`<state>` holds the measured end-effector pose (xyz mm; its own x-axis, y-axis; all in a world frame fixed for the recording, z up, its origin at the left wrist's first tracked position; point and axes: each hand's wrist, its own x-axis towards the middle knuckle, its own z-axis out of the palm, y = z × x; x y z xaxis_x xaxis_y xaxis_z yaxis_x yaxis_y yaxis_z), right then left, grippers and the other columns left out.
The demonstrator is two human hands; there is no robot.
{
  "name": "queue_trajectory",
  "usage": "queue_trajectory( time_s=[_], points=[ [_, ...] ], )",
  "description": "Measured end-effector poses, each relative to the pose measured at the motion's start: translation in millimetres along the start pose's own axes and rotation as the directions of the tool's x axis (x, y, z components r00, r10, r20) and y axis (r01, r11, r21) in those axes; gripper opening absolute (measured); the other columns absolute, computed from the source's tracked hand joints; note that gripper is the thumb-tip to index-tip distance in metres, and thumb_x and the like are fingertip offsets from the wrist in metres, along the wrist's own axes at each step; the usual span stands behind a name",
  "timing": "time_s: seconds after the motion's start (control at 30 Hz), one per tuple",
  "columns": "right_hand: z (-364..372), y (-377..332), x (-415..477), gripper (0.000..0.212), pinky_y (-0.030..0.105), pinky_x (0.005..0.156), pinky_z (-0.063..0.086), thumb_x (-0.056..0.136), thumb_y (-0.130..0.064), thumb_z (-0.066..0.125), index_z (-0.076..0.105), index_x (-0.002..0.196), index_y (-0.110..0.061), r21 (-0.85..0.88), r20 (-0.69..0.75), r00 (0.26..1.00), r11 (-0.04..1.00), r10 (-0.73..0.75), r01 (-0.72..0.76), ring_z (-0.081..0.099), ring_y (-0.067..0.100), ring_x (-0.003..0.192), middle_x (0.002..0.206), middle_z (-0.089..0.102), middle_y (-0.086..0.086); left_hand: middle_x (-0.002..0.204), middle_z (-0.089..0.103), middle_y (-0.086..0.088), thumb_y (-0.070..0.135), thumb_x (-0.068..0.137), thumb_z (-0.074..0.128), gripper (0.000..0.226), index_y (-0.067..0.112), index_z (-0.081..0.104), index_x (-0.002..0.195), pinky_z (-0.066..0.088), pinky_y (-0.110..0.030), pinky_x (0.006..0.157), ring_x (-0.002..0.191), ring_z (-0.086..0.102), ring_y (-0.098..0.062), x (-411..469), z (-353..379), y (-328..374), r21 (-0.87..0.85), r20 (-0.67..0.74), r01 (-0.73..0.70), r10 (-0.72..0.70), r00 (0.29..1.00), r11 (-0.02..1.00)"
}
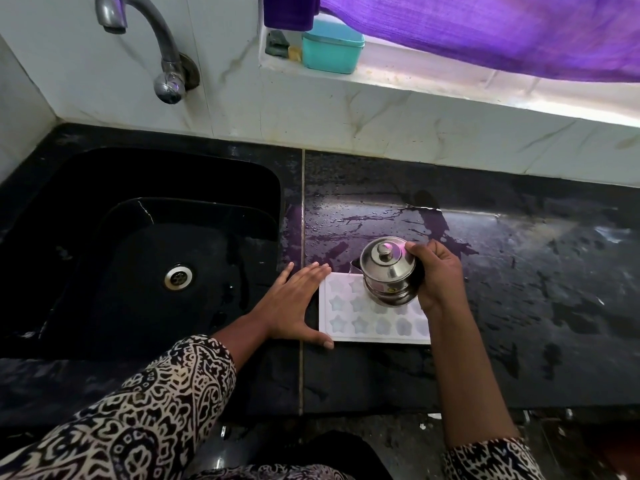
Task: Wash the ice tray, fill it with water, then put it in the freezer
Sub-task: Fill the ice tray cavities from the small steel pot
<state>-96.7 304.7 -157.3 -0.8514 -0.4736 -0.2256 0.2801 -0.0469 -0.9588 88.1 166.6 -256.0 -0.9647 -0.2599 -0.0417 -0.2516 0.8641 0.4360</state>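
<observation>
Your ice tray point(349, 327) lies flat on the wet black counter point(519, 289), star-shaped cups facing up, with the sink point(86, 188) just to its left. Your left hand point(294, 306) rests against the tray's left edge, fingers straight and together and thumb spread along its near corner, gripping nothing. Your right hand point(438, 275), at the tray's far-right side, has its fingers curled round a lidded steel pot point(388, 271) held tilted over the tray's far cups. Beyond the tray a teal box point(330, 50) sits on the window ledge under a purple curtain point(485, 32), and the tap point(145, 32) hangs to the tray's far left.
</observation>
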Motion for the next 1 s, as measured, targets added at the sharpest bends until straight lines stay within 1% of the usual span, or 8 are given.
queue_trajectory(
  time_s=[0.1,0.2,0.27,0.4,0.6,0.7,0.9,1.0],
  points=[
    [-4.0,-0.8,0.3,0.037,0.020,0.053,0.044,0.084,0.003,0.058,0.046,0.054,-0.014,0.096,-0.005,1.000,0.995,0.000,0.001,0.047,0.009,0.048,0.047,0.052,-0.004,0.161,0.005,0.006,0.095,0.049,0.043,0.135,0.020,0.000,0.153,-0.011,-0.039,0.118,0.146,-0.005,-0.005,0.1,0.3,-0.3,-0.004,-0.001,-0.002,0.002,1.000,1.000],
    [-8.0,-2.3,0.1,0.053,0.019,0.052,0.044,0.085,0.006,0.055,0.050,0.039,-0.020,0.165,0.001,1.000,0.986,-0.016,0.015,0.047,0.007,0.045,0.044,0.050,-0.007,0.160,0.005,0.006,0.096,0.047,0.041,0.137,0.020,0.001,0.153,-0.011,-0.039,0.118,0.146,-0.005,-0.005,0.2,0.0,0.2,-0.005,0.000,-0.003,0.003,1.000,1.000],
    [-11.6,-3.5,0.1,0.056,0.017,0.051,0.045,0.085,0.006,0.055,0.050,0.036,-0.020,0.169,-0.001,1.000,0.985,-0.024,0.024,0.048,0.006,0.044,0.043,0.050,-0.008,0.160,0.005,0.007,0.096,0.047,0.042,0.137,0.020,0.001,0.153,-0.010,-0.040,0.119,0.146,-0.005,-0.005,0.3,-0.1,0.3,-0.007,0.001,-0.001,0.001,1.000,1.000],
    [-20.0,-5.5,0.3,0.049,0.021,0.055,0.044,0.084,0.003,0.058,0.047,0.042,-0.020,0.137,-0.025,0.999,0.990,-0.025,0.028,0.047,0.010,0.050,0.046,0.051,-0.006,0.160,0.004,0.007,0.097,0.046,0.040,0.138,0.020,0.000,0.153,-0.010,-0.040,0.119,0.146,-0.006,-0.004,0.1,-0.4,0.7,0.000,0.013,0.000,0.000,1.000,1.000],
    [-27.1,-7.5,-2.2,0.042,0.015,0.045,0.041,0.084,0.004,0.058,0.041,0.051,-0.016,0.080,-0.057,0.997,0.996,-0.044,0.049,0.046,0.005,0.041,0.042,0.049,-0.008,0.160,0.004,0.007,0.099,0.045,0.037,0.138,0.021,-0.002,0.153,-0.008,-0.041,0.119,0.146,-0.006,-0.005,0.9,0.8,-0.1,0.007,0.013,0.001,-0.001,1.000,1.000],
    [-28.7,-8.3,-3.3,0.037,0.014,0.045,0.042,0.085,0.003,0.058,0.040,0.056,-0.014,0.032,-0.056,0.997,0.998,-0.051,0.053,0.047,0.004,0.042,0.043,0.049,-0.009,0.160,0.005,0.006,0.099,0.046,0.038,0.138,0.020,0.000,0.153,-0.008,-0.041,0.119,0.146,-0.005,-0.005,1.2,1.1,-0.1,0.008,0.007,-0.002,0.002,1.000,1.000],
    [-29.6,-8.7,-3.4,0.035,0.019,0.049,0.044,0.084,-0.001,0.061,0.042,0.058,-0.016,-0.060,-0.060,0.997,0.997,-0.047,0.044,0.047,0.008,0.049,0.049,0.050,-0.005,0.160,0.006,0.006,0.098,0.046,0.041,0.137,0.021,0.001,0.153,-0.009,-0.040,0.119,0.146,-0.004,-0.005,1.3,0.7,0.0,0.006,0.001,-0.003,0.003,1.000,1.000],
    [-30.0,-9.4,-3.3,0.035,0.019,0.048,0.044,0.084,-0.002,0.062,0.042,0.058,-0.016,-0.080,-0.066,0.997,0.996,-0.045,0.040,0.047,0.009,0.049,0.050,0.050,-0.004,0.160,0.001,0.007,0.097,0.047,0.042,0.137,0.022,0.000,0.153,-0.009,-0.039,0.119,0.146,-0.007,-0.005,1.2,0.6,0.5,0.013,0.002,0.000,0.000,1.000,1.000]
  ],
)
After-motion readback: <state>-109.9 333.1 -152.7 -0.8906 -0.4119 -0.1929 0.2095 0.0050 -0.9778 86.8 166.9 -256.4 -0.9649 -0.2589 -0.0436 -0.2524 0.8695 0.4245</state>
